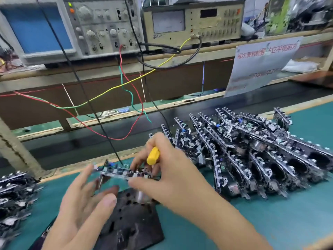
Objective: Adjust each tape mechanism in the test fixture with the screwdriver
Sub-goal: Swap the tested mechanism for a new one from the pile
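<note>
Where right hand point(167, 170) grips, screwdriver point(153, 156) tip hidden (blurred)

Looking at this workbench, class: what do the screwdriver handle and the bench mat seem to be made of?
Screwdriver handle: probably plastic, since it is solid bright yellow, smooth and slightly glossy. Bench mat: likely rubber or vinyl, being flat, matte and evenly teal.

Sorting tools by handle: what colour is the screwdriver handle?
Yellow; the screwdriver handle shows in the right hand, head view.
</note>
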Motion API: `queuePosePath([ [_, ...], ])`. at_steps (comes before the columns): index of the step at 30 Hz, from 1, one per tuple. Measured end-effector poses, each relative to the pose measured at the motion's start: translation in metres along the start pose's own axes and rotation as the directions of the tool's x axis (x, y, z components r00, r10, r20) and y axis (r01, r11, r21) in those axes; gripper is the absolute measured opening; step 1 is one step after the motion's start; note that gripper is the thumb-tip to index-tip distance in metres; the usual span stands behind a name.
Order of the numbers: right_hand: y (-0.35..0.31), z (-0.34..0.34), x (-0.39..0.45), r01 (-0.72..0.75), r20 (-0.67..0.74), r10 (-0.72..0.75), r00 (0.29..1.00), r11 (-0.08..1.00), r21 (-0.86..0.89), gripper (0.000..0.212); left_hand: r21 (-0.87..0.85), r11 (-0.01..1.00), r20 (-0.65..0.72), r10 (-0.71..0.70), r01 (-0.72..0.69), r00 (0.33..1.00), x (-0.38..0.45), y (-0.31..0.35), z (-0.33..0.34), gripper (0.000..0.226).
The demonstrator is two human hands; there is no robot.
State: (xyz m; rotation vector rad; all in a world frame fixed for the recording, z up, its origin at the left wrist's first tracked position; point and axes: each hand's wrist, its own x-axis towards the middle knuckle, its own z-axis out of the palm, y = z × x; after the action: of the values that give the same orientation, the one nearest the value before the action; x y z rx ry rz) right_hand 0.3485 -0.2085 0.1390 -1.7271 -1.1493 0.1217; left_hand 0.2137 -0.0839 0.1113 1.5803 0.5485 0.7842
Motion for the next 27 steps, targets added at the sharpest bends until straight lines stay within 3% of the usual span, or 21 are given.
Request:
queuePosePath([
  [4,-0.010,-0.075,-0.023,-0.086,-0.196,0.072,0.978,0.994,-0.063,0.053,-0.357,0.915,0.191,-0.127,0.189,0.973,0.007,0.044,0.073,0.076],
  [6,-0.008,-0.118,-0.037,-0.155,-0.286,0.113,0.951,0.980,-0.126,0.050,-0.447,0.822,0.388,-0.177,0.353,0.905,0.010,0.062,0.113,0.063],
  [8,-0.002,-0.161,-0.054,-0.220,-0.378,0.155,0.913,0.966,-0.136,0.046,-0.438,0.724,0.633,-0.174,0.533,0.755,0.008,0.078,0.154,0.063],
  [10,0.008,-0.199,-0.068,-0.280,-0.462,0.174,0.870,0.945,-0.170,0.044,-0.360,0.706,0.774,-0.138,0.610,0.617,0.011,0.089,0.192,0.067],
  [15,0.060,-0.285,-0.084,-0.444,-0.666,0.142,0.732,0.841,-0.309,0.051,-0.174,0.746,0.904,-0.138,0.642,0.406,0.021,0.101,0.315,0.073],
  [21,0.155,-0.330,-0.081,-0.664,-0.789,0.228,0.571,0.694,-0.280,0.051,-0.122,0.746,0.876,-0.229,0.655,0.424,0.024,0.070,0.415,0.087],
  [27,0.218,-0.326,-0.098,-0.868,-0.725,0.518,0.454,0.440,-0.229,0.033,-0.062,0.652,0.839,-0.376,0.756,0.393,0.030,0.031,0.435,0.097],
])
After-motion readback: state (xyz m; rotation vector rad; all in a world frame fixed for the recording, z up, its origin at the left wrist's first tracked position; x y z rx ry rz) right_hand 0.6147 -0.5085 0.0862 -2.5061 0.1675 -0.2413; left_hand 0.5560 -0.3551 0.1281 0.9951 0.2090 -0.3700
